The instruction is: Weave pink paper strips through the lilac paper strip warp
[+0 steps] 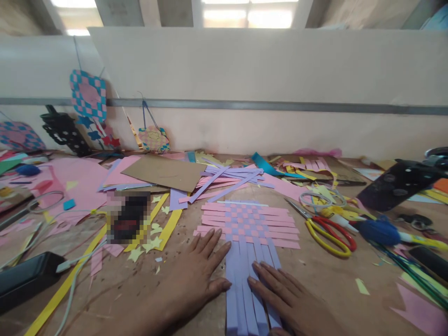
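A half-woven mat of pink and purple paper strips (247, 221) lies flat on the table in front of me. Its pink strips run sideways, and long purple strips (241, 284) reach toward me unwoven. My left hand (199, 275) lies flat with fingers spread, its fingertips at the mat's lower left corner and its thumb at the edge of the purple strips. Flat on the right side of those strips rests my right hand (285, 289), fingers stretched out. Neither hand grips anything.
Scissors with red and yellow handles (331, 235) lie to the right, near a blue yarn ball (380, 231). Loose purple strips (227, 179) and brown cardboard (164, 172) lie behind the mat. A black power bank-like block (30, 277) with a white cable is at left.
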Action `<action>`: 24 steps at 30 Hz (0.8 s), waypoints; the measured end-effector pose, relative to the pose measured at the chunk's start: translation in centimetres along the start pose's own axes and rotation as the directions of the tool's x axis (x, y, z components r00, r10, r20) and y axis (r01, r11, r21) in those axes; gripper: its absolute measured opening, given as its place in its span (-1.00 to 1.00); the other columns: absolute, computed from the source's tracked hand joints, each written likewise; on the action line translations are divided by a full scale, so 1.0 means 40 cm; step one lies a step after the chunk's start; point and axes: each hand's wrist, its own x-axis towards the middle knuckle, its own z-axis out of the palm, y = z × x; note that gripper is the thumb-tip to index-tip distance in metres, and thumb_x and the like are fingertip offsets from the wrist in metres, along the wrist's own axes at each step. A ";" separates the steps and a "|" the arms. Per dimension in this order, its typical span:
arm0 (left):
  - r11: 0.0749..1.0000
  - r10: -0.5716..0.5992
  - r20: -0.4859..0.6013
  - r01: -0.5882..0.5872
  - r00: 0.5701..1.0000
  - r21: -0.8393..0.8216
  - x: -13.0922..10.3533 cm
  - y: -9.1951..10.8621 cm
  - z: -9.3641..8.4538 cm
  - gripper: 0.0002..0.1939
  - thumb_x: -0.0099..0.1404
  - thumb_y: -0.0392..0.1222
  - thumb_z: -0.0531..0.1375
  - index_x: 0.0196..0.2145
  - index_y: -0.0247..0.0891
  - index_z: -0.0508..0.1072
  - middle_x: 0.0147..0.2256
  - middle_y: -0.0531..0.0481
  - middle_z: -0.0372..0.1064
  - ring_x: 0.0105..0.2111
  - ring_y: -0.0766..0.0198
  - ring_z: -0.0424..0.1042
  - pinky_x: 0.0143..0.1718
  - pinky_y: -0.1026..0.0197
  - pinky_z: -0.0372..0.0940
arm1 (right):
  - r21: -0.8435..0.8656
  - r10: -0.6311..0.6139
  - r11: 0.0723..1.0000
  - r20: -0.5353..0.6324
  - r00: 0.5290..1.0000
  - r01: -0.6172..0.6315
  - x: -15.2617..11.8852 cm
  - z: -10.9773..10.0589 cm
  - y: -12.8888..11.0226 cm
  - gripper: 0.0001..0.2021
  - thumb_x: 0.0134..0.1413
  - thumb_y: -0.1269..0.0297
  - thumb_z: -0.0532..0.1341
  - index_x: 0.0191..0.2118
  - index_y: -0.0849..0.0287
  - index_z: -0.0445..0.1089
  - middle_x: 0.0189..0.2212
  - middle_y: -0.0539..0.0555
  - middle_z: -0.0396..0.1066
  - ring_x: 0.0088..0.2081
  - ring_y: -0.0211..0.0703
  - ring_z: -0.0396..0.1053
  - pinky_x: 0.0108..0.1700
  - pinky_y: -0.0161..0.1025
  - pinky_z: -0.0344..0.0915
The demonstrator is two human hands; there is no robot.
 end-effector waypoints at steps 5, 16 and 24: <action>1.000 -0.010 0.009 0.010 1.000 0.008 0.004 -0.011 0.017 -0.23 0.53 0.29 0.07 0.52 0.04 -0.07 0.52 -0.07 -0.43 0.52 -0.06 -0.36 0.48 -0.29 -0.31 | 0.001 0.006 1.000 0.009 1.000 -0.006 0.000 0.017 0.005 -0.26 0.39 -0.16 0.20 0.52 -0.17 -0.08 0.43 0.05 0.10 0.37 0.08 0.25 0.31 -0.05 0.36; 0.997 0.063 -0.079 -0.060 0.995 0.039 0.006 -0.032 0.041 -0.26 0.54 0.28 0.05 0.52 0.03 -0.03 0.52 -0.12 -0.30 0.51 -0.10 -0.24 0.46 -0.31 -0.21 | 0.064 0.059 0.996 0.060 0.996 -0.063 0.007 0.017 -0.005 -0.27 0.35 -0.25 0.17 0.50 -0.15 0.05 0.44 0.09 0.06 0.40 0.13 0.19 0.35 0.01 0.30; 0.994 0.082 -0.113 -0.074 0.990 0.076 0.033 0.020 -0.030 -0.19 0.52 0.18 0.13 0.54 -0.10 -0.08 0.52 -0.15 -0.34 0.51 -0.12 -0.25 0.48 -0.25 -0.19 | 0.054 0.333 0.943 -0.129 0.934 -0.329 0.015 -0.066 0.105 -0.39 0.46 -0.11 0.06 0.48 0.01 0.17 0.44 0.18 0.16 0.42 0.19 0.17 0.38 0.22 0.22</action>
